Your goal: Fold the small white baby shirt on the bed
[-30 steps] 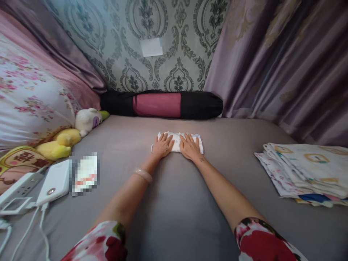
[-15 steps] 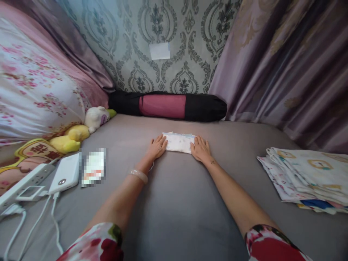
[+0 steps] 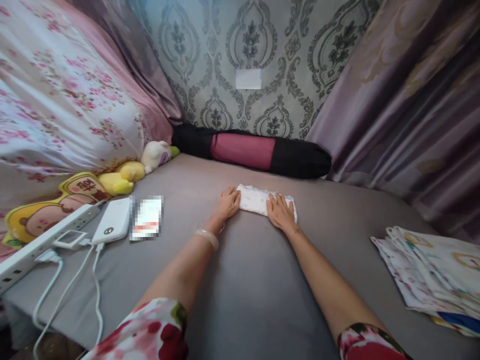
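A small white folded cloth point(image 3: 254, 200) with faint marks lies flat on the grey sheet point(image 3: 240, 280) in front of me. My left hand point(image 3: 228, 202) rests at its left end, fingers stretched out and touching the edge. Across the right part of the cloth lies my right hand point(image 3: 281, 212), flat with its fingers spread. The cloth's right end shows beyond those fingers. What lies under my right palm is hidden.
A black and pink roll bag point(image 3: 243, 150) lies along the wall. Folded cloths point(image 3: 431, 270) are stacked at right. On the left are plush toys point(image 3: 120, 179), a power strip point(image 3: 48, 245), a white power bank point(image 3: 114, 220) with cables and a blurred packet point(image 3: 147, 218).
The view has turned and tilted slightly. My right hand has shifted inward from the cloth's right end onto its surface. My left hand stays at the left end.
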### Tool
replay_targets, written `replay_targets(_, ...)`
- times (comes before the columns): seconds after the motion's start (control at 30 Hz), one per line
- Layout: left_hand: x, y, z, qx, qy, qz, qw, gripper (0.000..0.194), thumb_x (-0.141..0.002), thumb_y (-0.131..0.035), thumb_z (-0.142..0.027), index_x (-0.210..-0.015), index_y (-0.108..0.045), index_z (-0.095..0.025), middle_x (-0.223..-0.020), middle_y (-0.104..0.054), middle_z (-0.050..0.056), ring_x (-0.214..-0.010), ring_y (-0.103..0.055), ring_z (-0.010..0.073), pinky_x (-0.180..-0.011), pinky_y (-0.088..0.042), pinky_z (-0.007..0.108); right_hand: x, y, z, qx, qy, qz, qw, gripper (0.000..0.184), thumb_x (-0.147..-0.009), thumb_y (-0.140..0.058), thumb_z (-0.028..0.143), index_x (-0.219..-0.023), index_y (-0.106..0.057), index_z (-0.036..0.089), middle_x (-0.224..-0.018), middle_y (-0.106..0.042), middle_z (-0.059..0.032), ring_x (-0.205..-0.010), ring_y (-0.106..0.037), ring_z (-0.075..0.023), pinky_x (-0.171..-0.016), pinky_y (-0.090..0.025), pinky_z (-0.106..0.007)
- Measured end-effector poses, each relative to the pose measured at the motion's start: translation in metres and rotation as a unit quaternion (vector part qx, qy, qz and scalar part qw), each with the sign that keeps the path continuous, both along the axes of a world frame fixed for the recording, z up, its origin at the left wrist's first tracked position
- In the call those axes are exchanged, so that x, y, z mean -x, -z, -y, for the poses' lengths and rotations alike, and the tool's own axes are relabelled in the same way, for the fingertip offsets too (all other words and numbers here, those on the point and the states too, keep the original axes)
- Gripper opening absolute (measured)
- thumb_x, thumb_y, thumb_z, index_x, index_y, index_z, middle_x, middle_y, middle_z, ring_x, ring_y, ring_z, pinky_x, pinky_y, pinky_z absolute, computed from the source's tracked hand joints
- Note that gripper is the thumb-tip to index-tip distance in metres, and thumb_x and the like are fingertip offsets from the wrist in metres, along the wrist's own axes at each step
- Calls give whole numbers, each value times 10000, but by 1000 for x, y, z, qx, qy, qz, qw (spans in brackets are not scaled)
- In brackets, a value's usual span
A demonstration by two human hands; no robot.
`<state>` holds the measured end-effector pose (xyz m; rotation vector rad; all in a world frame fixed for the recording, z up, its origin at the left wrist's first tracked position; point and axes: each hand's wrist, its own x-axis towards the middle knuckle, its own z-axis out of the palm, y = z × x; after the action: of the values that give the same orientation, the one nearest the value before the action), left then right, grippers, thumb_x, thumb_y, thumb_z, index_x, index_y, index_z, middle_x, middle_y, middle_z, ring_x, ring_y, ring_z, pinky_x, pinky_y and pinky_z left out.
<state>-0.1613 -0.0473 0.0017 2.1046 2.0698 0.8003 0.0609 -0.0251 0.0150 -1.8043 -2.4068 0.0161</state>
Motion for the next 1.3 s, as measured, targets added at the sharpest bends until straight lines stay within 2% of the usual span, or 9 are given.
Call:
replay_targets(0.1,0,-1,1,4,1,0,1000,394,-977,-350,-322,-1272,-582,-202,-1430,-470,106,-1345,-391,234,-1123,-313,416,-2,-1,-1,12,-1,-1,1000,531,-1027,-186,397,-1499,-319,191,-1555,-263,-131,-1430,-201,-282,-1127,-158,-560)
replay_targets(0.23,0,-4,2,-6,8,1,1000,382,-972,-362,-302,-1251,-595,-183,-1389,-503,114,-1314,-422,229,-1114,-326,394,2,-12,-1,40,7,-14,999,527,-1026,-190,388,-1492,-332,188,-1553,-268,-131,-1425,-217,-292,-1122,-164,-584)
replay_targets(0.4,1,-2,1,-36,12,16,999,382,-971,-371,-316,-1257,-587,-183,-1349,-531,112,-1259,-470,215,-1093,-358,371,28,-23,0,-5,-29,-26,999,510,-1021,-205,338,-1474,-362,163,-1540,-303,-123,-1422,-223,-280,-1133,-170,-551)
replay_targets(0.53,2,2,-1,-41,4,25,999,378,-965,-390,-329,-1237,-605,-177,-1335,-537,124,-1242,-485,229,-1082,-373,383,47,-15,0,-19,-60,-31,998,510,-1015,-224,332,-1460,-381,137,-1529,-328,-120,-1417,-237,-264,-1142,-176,-497)
replay_targets(0.7,4,4,-3,-43,6,41,998,344,-952,-418,-312,-1199,-625,-192,-1310,-556,115,-1224,-501,234,-1068,-390,403,52,-4,-2,-20,-54,-34,998,504,-1008,-235,308,-1437,-411,111,-1503,-375,-122,-1396,-278,-257,-1141,-179,-463)
replay_targets(0.93,7,9,-5,-74,8,58,996,309,-942,-441,-274,-1157,-642,-180,-1249,-587,116,-1179,-534,230,-1048,-408,384,53,-13,2,-2,-51,-21,998,500,-1008,-252,314,-1430,-418,104,-1500,-378,-134,-1394,-277,-276,-1129,-188,-487)
replay_targets(1.07,8,12,-8,-75,10,73,994,307,-945,-438,-269,-1160,-639,-183,-1242,-592,107,-1170,-538,224,-1042,-410,379,65,-20,3,-30,-59,-23,998,497,-1003,-278,311,-1429,-417,98,-1512,-354,-139,-1405,-251,-285,-1138,-136,-515)
replay_targets(1.3,10,12,-9,-71,8,89,993,309,-940,-436,-242,-1162,-639,-177,-1251,-590,109,-1185,-529,227,-1050,-400,391,87,-9,5,-33,-83,-26,996,515,-1003,-274,321,-1432,-404,68,-1514,-352,-139,-1397,-269,-269,-1138,-157,-458)
